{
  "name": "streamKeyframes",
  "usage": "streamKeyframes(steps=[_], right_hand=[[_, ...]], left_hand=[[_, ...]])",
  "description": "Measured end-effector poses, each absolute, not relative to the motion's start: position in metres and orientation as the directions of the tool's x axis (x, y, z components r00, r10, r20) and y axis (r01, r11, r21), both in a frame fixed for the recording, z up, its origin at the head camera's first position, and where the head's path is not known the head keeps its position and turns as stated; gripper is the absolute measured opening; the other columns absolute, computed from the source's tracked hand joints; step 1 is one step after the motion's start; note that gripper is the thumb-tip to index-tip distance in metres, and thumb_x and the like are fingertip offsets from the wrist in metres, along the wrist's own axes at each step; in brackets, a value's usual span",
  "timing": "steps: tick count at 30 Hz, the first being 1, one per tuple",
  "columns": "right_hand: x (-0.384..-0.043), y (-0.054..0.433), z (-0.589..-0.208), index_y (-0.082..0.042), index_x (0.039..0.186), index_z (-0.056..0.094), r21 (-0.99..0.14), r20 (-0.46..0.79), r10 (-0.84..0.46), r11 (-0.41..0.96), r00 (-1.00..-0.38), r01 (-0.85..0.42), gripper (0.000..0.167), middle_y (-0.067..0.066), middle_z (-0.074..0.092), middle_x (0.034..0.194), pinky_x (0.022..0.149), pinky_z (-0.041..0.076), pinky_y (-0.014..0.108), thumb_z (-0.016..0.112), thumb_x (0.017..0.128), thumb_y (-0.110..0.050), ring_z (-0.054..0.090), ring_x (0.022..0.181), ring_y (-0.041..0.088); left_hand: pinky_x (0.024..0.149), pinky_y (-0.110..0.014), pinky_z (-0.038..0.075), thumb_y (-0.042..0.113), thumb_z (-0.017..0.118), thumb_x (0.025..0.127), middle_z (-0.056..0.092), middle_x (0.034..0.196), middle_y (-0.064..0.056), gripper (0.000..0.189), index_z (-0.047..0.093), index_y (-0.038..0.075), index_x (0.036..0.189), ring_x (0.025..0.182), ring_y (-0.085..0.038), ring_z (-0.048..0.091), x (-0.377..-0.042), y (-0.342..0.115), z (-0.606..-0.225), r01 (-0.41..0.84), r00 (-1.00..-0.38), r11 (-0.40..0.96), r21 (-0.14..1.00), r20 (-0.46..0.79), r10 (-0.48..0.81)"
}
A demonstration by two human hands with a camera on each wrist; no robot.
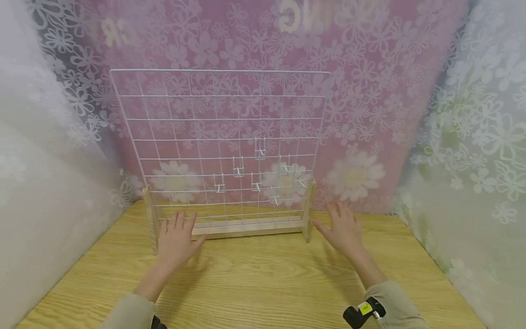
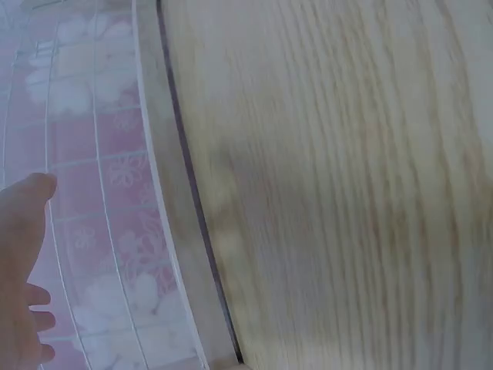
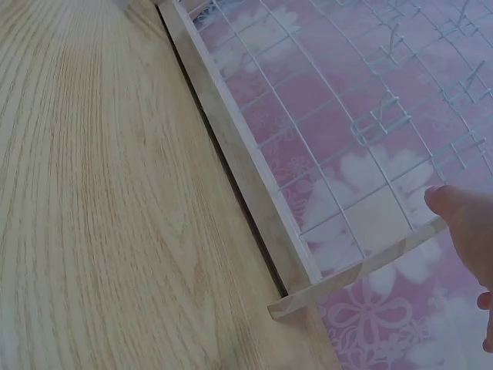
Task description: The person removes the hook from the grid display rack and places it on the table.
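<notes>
Rack (image 1: 230, 158), centre frame, probably steadies best with even pressure on both wooden uprights (image 1: 309, 205); left hand (image 1: 176, 240), lower left, and right hand (image 1: 343, 230), lower right, have fingers spread wide, gripping nothing.

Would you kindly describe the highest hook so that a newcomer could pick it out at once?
On the table stands a white wire grid in a wooden stand. Just right of the grid's middle, in the head view, hangs a small hook. It sits above all the other hooks on the grid.

Seven hooks (image 1: 239, 172), one wire grid (image 1: 219, 119), one wooden stand (image 1: 255, 230), one table (image 1: 263, 274).
</notes>
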State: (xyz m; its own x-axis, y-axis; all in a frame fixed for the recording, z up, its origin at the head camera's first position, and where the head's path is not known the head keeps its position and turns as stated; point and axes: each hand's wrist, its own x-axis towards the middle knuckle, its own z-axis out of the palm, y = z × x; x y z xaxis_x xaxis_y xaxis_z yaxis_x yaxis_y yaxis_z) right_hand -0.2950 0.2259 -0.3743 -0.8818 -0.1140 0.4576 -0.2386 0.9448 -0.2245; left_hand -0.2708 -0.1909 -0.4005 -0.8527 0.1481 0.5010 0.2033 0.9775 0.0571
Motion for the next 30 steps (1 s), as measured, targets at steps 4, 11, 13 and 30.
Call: streamKeyframes(steps=[4,11,13,30], right_hand=[[-0.296,0.224,-0.370,0.000,0.131,0.045,-0.223,0.505,-0.135,0.934,-0.853,-0.280,0.063,0.026,0.040,0.132,0.091,0.029,0.066,0.061,0.086,-0.040,0.038,0.119,0.046],[-0.298,0.219,-0.363,0.003,0.124,0.051,-0.208,0.563,-0.177,0.915,-0.807,-0.346,0.054,0.026,0.050,0.122,0.087,0.037,0.060,0.067,0.084,-0.031,0.047,0.110,0.044],[-0.299,0.218,-0.361,0.002,0.123,0.053,-0.213,0.584,-0.188,0.903,-0.790,-0.372,0.052,0.025,0.053,0.119,0.086,0.040,0.057,0.068,0.083,-0.028,0.049,0.108,0.042],[-0.309,0.205,-0.345,0.000,0.111,0.060,-0.185,0.727,-0.294,0.787,-0.621,-0.589,0.040,0.013,0.060,0.098,0.067,0.050,0.044,0.075,0.076,-0.014,0.060,0.088,0.029]], left_hand=[[0.096,-0.059,0.030,0.041,0.068,0.079,0.049,0.123,-0.027,0.064,0.052,-0.001,0.124,0.115,-0.044,0.043,-0.272,-0.205,-0.397,0.236,-0.771,0.970,0.054,0.619,0.153],[0.079,-0.055,0.043,0.031,0.075,0.074,0.058,0.104,-0.025,0.057,0.055,-0.007,0.111,0.094,-0.043,0.056,-0.275,-0.225,-0.388,0.278,-0.656,0.959,0.049,0.740,0.152],[0.073,-0.054,0.045,0.026,0.076,0.073,0.059,0.099,-0.026,0.053,0.056,-0.009,0.109,0.088,-0.042,0.057,-0.276,-0.230,-0.386,0.284,-0.638,0.956,0.070,0.758,0.134],[0.077,-0.055,0.042,0.018,0.061,0.088,0.054,0.104,-0.034,0.047,0.046,-0.017,0.116,0.094,-0.046,0.052,-0.279,-0.274,-0.359,0.127,-0.831,0.861,0.492,0.526,-0.178]])
